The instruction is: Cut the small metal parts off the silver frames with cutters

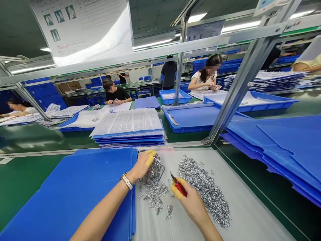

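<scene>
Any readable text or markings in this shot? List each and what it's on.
Nothing can be read in full.
Hanging paper sheet: printed table and red lines, too small to read.
Paper sign farther back: too blurred to read.
Device screen, top right: too small to read.
Red-handled cutters: no readable marking.
Wristwatch: no readable marking.

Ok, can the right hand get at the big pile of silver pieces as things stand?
Probably yes. The right hand lies right beside the pile, with nothing between them. Its fingers are holding red snips, though, so picking pieces up would likely mean putting those down first.
</scene>
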Motion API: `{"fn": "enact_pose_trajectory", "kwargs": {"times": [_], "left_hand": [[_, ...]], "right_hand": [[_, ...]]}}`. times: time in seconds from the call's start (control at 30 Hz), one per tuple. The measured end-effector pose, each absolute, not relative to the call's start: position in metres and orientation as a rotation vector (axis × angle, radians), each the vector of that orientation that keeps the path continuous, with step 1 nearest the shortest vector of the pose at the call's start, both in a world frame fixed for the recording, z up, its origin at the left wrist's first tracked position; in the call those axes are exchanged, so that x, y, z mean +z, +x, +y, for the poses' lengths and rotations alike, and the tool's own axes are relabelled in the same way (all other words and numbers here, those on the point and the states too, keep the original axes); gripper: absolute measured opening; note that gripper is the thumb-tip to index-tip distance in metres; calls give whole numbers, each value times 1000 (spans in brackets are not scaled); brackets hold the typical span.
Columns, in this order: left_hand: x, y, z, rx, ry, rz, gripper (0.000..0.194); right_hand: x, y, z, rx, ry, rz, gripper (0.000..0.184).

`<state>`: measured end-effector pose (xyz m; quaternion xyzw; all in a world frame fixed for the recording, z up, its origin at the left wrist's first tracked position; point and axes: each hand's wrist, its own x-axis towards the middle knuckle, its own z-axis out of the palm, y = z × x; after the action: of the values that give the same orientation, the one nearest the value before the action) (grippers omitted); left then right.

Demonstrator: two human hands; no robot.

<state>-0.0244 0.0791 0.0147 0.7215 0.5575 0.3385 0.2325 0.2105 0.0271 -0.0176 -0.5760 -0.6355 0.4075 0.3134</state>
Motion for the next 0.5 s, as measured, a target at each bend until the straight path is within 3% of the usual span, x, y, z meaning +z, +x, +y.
{"fn": "enact_pose_trajectory", "kwargs": {"times": [0.2, 0.33, 0.5], "left_hand": [[14, -71, 93, 789, 1786, 1878, 67], [13, -87, 98, 573, 1695, 1908, 59], [5, -81, 107, 585, 1618, 1841, 61]], "right_hand": [[0, 185, 64, 983, -1649, -1884, 33], [-6, 163, 81, 960, -1693, -1941, 33], [-23, 157, 89, 990, -1701, -2000, 26]]}}
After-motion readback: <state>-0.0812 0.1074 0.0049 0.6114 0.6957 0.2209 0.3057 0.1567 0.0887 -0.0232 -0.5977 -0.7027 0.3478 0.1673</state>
